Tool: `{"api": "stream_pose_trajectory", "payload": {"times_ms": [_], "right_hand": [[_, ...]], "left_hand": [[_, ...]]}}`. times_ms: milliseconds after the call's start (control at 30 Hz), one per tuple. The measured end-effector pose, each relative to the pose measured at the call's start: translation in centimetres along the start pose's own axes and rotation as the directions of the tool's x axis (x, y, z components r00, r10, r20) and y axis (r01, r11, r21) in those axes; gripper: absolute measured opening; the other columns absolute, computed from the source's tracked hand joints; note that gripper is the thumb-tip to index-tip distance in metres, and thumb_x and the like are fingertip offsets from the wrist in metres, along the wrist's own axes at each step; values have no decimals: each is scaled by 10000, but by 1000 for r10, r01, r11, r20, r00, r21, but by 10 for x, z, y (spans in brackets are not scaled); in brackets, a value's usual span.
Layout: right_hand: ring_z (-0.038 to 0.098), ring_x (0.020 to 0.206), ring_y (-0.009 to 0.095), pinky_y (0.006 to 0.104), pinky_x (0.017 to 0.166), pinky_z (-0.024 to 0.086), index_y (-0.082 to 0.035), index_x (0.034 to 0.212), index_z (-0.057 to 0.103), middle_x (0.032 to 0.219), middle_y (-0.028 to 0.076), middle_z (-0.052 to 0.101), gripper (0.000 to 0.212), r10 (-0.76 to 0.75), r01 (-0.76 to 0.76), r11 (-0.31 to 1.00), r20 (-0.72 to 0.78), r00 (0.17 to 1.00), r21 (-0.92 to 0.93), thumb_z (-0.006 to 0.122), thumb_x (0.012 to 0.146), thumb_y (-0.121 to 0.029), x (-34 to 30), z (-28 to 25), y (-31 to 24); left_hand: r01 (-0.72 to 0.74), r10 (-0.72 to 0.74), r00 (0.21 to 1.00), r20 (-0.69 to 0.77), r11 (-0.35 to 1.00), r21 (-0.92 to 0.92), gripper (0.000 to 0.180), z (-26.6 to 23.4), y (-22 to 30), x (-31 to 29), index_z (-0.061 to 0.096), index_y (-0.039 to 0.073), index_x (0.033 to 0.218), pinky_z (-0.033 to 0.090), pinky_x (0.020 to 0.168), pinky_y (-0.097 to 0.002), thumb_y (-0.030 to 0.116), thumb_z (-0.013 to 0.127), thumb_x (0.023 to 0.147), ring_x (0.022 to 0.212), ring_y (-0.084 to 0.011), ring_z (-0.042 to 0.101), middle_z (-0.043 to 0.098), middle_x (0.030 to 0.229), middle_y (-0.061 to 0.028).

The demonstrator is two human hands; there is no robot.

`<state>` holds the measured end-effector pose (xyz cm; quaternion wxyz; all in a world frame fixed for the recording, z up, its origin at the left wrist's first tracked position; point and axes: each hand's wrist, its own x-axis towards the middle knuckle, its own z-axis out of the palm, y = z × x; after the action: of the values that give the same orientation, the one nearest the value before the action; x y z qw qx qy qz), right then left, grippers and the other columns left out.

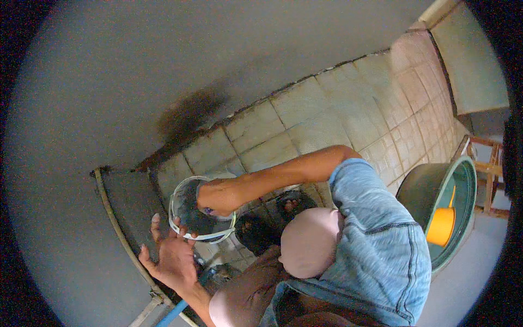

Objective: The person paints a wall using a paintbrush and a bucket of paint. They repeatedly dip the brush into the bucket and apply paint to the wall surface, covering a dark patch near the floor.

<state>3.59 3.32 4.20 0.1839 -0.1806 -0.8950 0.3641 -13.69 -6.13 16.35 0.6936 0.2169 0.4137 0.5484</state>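
holding one hand in the bucket, the other spread at its rim

holding the right hand (220, 197) down inside the bucket (218, 238), curled, with the back of it uppermost. cannot tell about anything in that grip, with the fingertips out of sight. holding the left hand (177, 259) wide, palm up, bare of any load, right at the near side of the rim; seems to be touching it with the inner fingers, though hard to be sure.

judged to be partway through some work inside the bucket, with the main effort on the right and the left free. to go on, would call for steadying the rim with the left hand, then lifting the right one clear without tipping anything.

find the bucket low, beside the feet (290, 204), looking set on the tiled floor (310, 109). cannot make out the grey contents, whether water or cloth.

to be seen further out: a grey wall (136, 65) with a dark stain (188, 111), a pale strip (115, 223) and a blue pipe (175, 312). off to the right: a green tub (411, 188) with an orange dipper (442, 226) inside, and past that a wooden frame (488, 168).
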Motion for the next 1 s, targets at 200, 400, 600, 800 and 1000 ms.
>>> {"api": "stream_pose_trajectory", "payload": {"times_ms": [200,400,600,800,1000], "right_hand": [[656,807,384,472,649,535,30,820,660,799,208,661,167,-193,175,898,-2,981,-405,648,692,-78,33,43,51],[614,717,407,499,660,505,-4,696,668,741,222,622,168,-183,157,953,-79,980,-257,649,672,-169,31,29,28],[660,783,376,458,663,529,10,830,669,838,213,673,157,130,-113,987,152,980,-113,657,703,-82,22,-27,-10],[680,773,213,330,699,541,-18,964,674,884,127,692,156,220,1,908,-479,850,418,657,841,-113,-36,-33,-8],[666,669,132,278,607,550,-17,948,692,821,61,686,124,662,-148,569,-343,666,809,630,867,-88,-67,-22,4]], "left_hand": [[90,-87,992,88,995,-30,656,11,13,25,411,122,1356,428,840,-458,531,511,853,989,-273,488,514,1160,-186],[92,-84,985,150,995,-48,643,16,21,23,420,117,1334,424,873,-468,532,516,853,999,-281,491,518,1154,-185],[112,-104,990,92,990,-87,659,12,27,26,416,111,1333,416,904,-499,551,503,850,1015,-298,499,519,1151,-195],[43,-37,999,40,988,-149,670,-1,28,22,402,88,1325,414,922,-516,539,518,842,997,-312,513,514,1136,-209],[-26,27,1000,-1,981,-193,655,-12,32,19,405,82,1309,419,913,-502,527,520,843,980,-296,512,505,1129,-191]]}}
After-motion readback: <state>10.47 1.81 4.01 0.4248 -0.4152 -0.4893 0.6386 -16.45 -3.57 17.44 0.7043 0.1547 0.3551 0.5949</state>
